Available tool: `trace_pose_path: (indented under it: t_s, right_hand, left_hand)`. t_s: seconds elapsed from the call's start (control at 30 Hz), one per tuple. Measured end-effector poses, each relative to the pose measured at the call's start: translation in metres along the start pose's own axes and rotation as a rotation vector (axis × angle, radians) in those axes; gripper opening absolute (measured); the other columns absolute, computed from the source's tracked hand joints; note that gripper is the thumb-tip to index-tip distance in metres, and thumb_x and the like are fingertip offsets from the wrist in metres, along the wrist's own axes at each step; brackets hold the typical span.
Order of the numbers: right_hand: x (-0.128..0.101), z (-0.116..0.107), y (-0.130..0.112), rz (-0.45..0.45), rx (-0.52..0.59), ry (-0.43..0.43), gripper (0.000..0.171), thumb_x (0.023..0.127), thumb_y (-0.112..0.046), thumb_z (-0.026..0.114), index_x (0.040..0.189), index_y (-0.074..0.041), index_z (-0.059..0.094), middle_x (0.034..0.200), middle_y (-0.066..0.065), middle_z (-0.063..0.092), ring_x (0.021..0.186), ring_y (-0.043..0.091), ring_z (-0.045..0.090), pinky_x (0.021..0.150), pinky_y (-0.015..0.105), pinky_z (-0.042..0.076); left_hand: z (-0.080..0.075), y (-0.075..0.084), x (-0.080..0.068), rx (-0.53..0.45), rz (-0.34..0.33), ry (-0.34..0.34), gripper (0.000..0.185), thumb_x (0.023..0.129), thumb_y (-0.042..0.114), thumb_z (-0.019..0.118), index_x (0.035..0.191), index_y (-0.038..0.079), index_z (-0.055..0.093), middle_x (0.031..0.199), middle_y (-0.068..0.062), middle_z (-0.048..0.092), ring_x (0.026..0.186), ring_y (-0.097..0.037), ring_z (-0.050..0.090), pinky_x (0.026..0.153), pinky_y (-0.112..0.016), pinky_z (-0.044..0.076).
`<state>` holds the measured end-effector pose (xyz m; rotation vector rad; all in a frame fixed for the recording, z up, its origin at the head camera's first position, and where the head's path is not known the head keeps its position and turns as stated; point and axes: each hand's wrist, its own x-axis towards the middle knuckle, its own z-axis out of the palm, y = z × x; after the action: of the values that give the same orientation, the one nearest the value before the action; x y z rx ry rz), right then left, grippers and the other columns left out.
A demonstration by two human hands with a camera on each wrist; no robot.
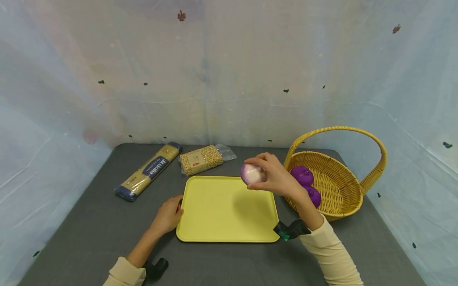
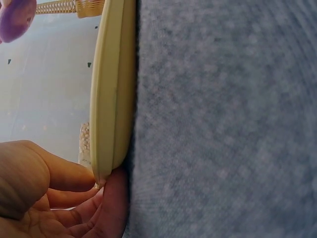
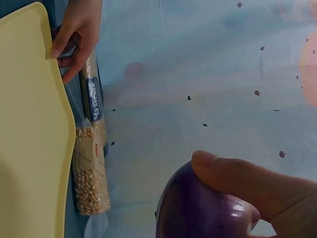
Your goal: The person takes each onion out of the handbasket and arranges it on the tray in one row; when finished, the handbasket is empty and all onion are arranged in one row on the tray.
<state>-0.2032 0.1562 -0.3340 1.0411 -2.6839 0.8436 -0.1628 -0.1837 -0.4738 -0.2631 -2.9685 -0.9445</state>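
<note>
My right hand [image 1: 273,174] grips a purple-and-white onion [image 1: 251,173] in the air above the far right corner of a yellow tray [image 1: 214,222]. The right wrist view shows my thumb [image 3: 233,173] curled over the glossy purple onion [image 3: 198,208]. My left hand [image 1: 168,214] rests at the tray's left edge, thumb on the rim and fingers curled beside it. In the left wrist view the left-hand fingers [image 2: 64,176] touch the tray's edge [image 2: 111,99].
A wicker basket [image 1: 340,186] with a tall handle stands right of the tray and holds two purple onions [image 1: 305,182]. A spaghetti packet [image 1: 148,171] and a bag of beans [image 1: 200,159] lie at the back of the grey table [image 1: 89,222]. Pale sheeting surrounds it.
</note>
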Motion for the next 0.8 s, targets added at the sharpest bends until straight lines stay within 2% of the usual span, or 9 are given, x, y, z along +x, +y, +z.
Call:
trace_pose_path:
  t_s: [0.2, 0.8]
  right_hand:
    - [0.01, 0.019, 0.0, 0.008, 0.035, -0.008, 0.065, 0.069, -0.033, 0.082, 0.126, -0.015, 0.058, 0.115, 0.009, 0.049, 0.103, 0.024, 0.043, 0.077, 0.04, 0.042]
    - [0.038, 0.071, -0.008, 0.033, 0.078, -0.057, 0.065, 0.067, -0.032, 0.083, 0.125, -0.015, 0.059, 0.117, 0.009, 0.049, 0.104, 0.026, 0.042, 0.079, 0.043, 0.041]
  left_hand:
    - [0.001, -0.001, 0.0, -0.002, 0.001, 0.003, 0.043, 0.085, -0.002, 0.06, 0.125, -0.011, 0.05, 0.073, -0.004, 0.047, 0.063, -0.016, 0.042, 0.056, -0.031, 0.035]
    - [0.001, 0.001, -0.002, 0.002, 0.018, 0.041, 0.041, 0.083, -0.004, 0.061, 0.121, -0.012, 0.052, 0.07, -0.004, 0.047, 0.06, -0.015, 0.042, 0.055, -0.031, 0.035]
